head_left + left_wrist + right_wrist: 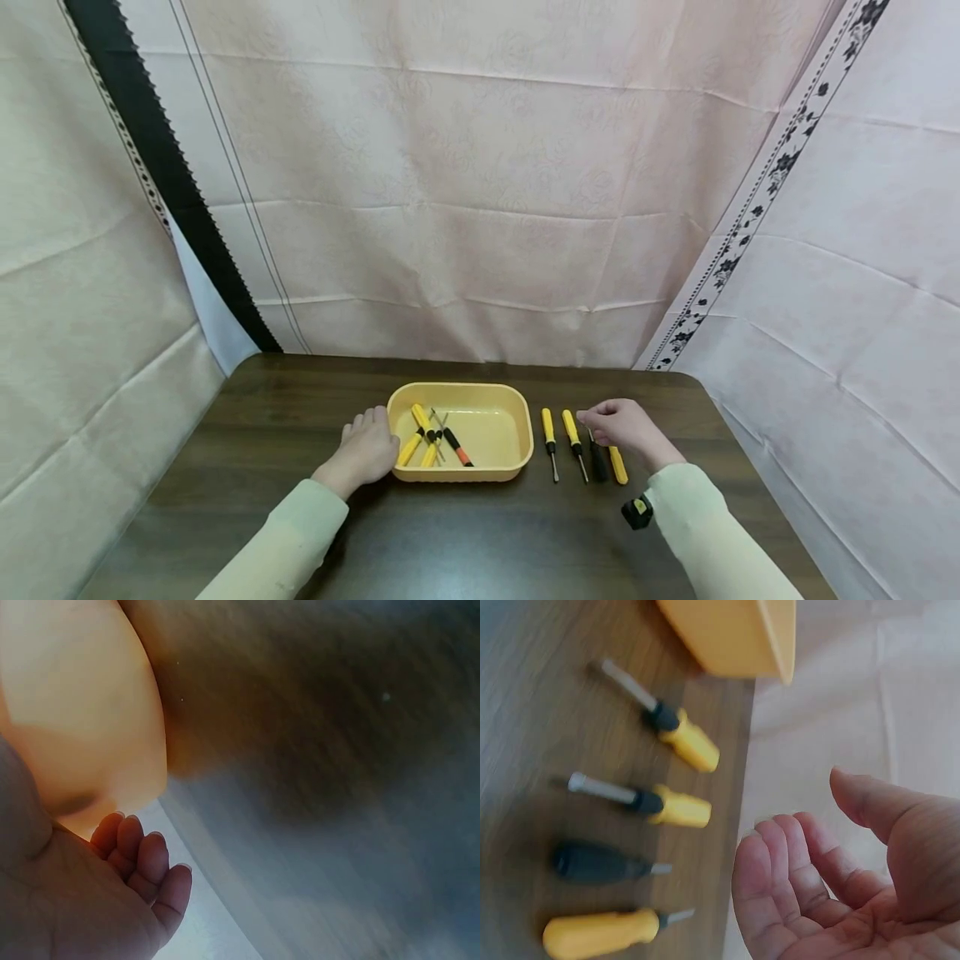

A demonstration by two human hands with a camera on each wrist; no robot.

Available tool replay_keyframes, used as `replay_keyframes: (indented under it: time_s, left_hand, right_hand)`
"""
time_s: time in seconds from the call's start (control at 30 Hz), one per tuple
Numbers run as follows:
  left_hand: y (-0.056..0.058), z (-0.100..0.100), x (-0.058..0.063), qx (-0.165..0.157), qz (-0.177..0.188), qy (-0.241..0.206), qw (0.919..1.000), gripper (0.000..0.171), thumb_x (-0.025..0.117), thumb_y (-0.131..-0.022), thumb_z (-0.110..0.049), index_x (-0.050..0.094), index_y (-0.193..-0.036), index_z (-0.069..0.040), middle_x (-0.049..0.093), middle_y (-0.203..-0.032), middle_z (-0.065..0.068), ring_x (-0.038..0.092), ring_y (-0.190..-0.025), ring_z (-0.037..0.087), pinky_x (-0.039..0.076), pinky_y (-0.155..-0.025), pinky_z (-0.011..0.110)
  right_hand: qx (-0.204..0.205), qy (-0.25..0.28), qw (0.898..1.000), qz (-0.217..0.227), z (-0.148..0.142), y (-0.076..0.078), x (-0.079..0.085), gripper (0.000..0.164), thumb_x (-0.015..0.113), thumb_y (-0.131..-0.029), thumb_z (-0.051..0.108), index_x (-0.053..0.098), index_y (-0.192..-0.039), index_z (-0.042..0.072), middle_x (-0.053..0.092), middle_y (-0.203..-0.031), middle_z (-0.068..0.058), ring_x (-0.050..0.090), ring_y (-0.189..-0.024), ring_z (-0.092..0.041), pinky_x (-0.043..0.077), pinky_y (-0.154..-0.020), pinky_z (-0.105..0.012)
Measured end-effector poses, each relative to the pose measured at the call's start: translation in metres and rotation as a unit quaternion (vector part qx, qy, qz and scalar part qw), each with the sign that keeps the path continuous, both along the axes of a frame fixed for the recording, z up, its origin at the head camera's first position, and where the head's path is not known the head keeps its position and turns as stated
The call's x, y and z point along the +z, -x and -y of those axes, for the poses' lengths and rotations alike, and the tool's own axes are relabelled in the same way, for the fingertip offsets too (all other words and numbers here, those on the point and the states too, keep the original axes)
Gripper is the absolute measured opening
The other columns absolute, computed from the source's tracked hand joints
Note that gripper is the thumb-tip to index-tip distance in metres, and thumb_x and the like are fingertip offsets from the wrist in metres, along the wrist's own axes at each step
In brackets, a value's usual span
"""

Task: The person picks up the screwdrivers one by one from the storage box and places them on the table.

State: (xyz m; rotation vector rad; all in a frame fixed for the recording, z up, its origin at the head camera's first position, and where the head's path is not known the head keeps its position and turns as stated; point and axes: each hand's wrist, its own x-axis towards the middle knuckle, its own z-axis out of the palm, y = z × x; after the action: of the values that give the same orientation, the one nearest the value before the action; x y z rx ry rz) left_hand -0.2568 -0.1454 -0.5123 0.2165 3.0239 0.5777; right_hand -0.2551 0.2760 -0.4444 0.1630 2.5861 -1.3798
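Note:
My left hand (366, 446) rests against the left side of a yellow plastic tray (487, 473). In the left wrist view its fingers (154, 859) are loosely bent beside the tray wall (90, 712); the thumb is hidden. My right hand (626, 429) hangs over a row of screwdrivers, its fingers relaxed, thumb apart and nothing between them in the right wrist view. The row runs from a yellow screwdriver (548, 427) and a second yellow screwdriver (572, 429) to a black screwdriver (592, 861) and another yellow screwdriver (600, 934), these last two turned the opposite way.
Inside the tray, several yellow screwdrivers (422, 417) lie crossed in the left half, with a black-and-orange screwdriver (457, 447) among them. The dark wooden table (450, 542) meets a pale cloth curtain (480, 208) behind. A small black device (637, 512) is at the right wrist.

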Motion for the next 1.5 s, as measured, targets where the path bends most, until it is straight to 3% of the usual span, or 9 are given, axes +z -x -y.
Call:
replay_keyframes:
  time_s: [0.33, 0.5, 0.7, 0.87, 1.07, 1.3, 1.5]
  left_hand:
    - [-0.002, 0.000, 0.001, 0.001, -0.004, 0.005, 1.0000, 0.043, 0.048, -0.096, -0.023, 0.040, -0.125, 0.008, 0.047, -0.105, 0.017, 0.043, -0.094, 0.032, 0.035, -0.081, 0.048]
    - [-0.002, 0.001, 0.001, 0.003, -0.005, 0.004, 1.0000, 0.043, 0.049, -0.095, -0.023, 0.041, -0.124, 0.008, 0.047, -0.103, 0.017, 0.043, -0.093, 0.031, 0.035, -0.082, 0.049]
    - [-0.002, 0.000, 0.000, 0.005, -0.001, 0.004, 1.0000, 0.042, 0.049, -0.095, -0.023, 0.041, -0.124, 0.007, 0.047, -0.102, 0.016, 0.043, -0.092, 0.031, 0.035, -0.081, 0.048]
    - [-0.002, -0.001, 0.000, 0.009, -0.001, 0.000, 1.0000, 0.043, 0.049, -0.095, -0.023, 0.041, -0.124, 0.007, 0.047, -0.103, 0.016, 0.043, -0.093, 0.031, 0.035, -0.081, 0.048]
    - [-0.003, -0.001, 0.001, 0.005, 0.001, -0.006, 1.0000, 0.044, 0.047, -0.095, -0.023, 0.040, -0.126, 0.007, 0.048, -0.107, 0.018, 0.043, -0.096, 0.031, 0.034, -0.084, 0.049]
    - [-0.003, -0.002, 0.003, 0.003, -0.005, -0.008, 1.0000, 0.044, 0.048, -0.095, -0.023, 0.041, -0.126, 0.008, 0.048, -0.106, 0.018, 0.044, -0.096, 0.032, 0.035, -0.084, 0.049]
    - [-0.003, -0.002, 0.003, 0.005, -0.001, -0.009, 0.9999, 0.044, 0.048, -0.095, -0.023, 0.041, -0.126, 0.007, 0.048, -0.107, 0.017, 0.044, -0.096, 0.031, 0.035, -0.083, 0.048]
  right_hand:
    - [0.022, 0.014, 1.000, 0.000, 0.039, 0.006, 0.011, 0.038, 0.072, -0.086, 0.036, 0.071, -0.103, 0.002, 0.068, -0.101, -0.012, 0.065, -0.091, -0.028, 0.054, -0.078, -0.039]
    - [0.046, 0.035, 0.998, -0.006, 0.061, 0.009, 0.011, 0.032, 0.071, -0.088, 0.031, 0.072, -0.101, 0.001, 0.069, -0.100, -0.013, 0.067, -0.091, -0.029, 0.052, -0.082, -0.043]
    - [0.064, 0.047, 0.997, -0.011, 0.084, 0.010, 0.013, 0.031, 0.072, -0.088, 0.027, 0.071, -0.102, 0.000, 0.069, -0.100, -0.015, 0.067, -0.090, -0.029, 0.054, -0.077, -0.038]
    - [0.088, 0.056, 0.994, -0.009, 0.100, 0.014, 0.007, 0.027, 0.072, -0.088, 0.025, 0.071, -0.101, 0.001, 0.069, -0.093, -0.009, 0.067, -0.085, -0.024, 0.054, -0.079, -0.041]
    - [0.142, 0.037, 0.989, -0.009, 0.119, 0.012, -0.003, 0.031, 0.073, -0.087, 0.031, 0.071, -0.103, 0.005, 0.068, -0.097, -0.008, 0.067, -0.090, -0.029, 0.053, -0.081, -0.043]
    - [0.152, 0.040, 0.988, 0.000, 0.141, 0.012, -0.016, 0.025, 0.072, -0.087, 0.029, 0.073, -0.098, 0.006, 0.069, -0.099, -0.013, 0.066, -0.092, -0.033, 0.053, -0.080, -0.045]
    - [0.158, 0.002, 0.987, -0.006, 0.157, 0.014, -0.030, 0.022, 0.073, -0.087, 0.028, 0.075, -0.088, 0.005, 0.070, -0.085, -0.010, 0.064, -0.074, -0.021, 0.053, -0.067, -0.036]
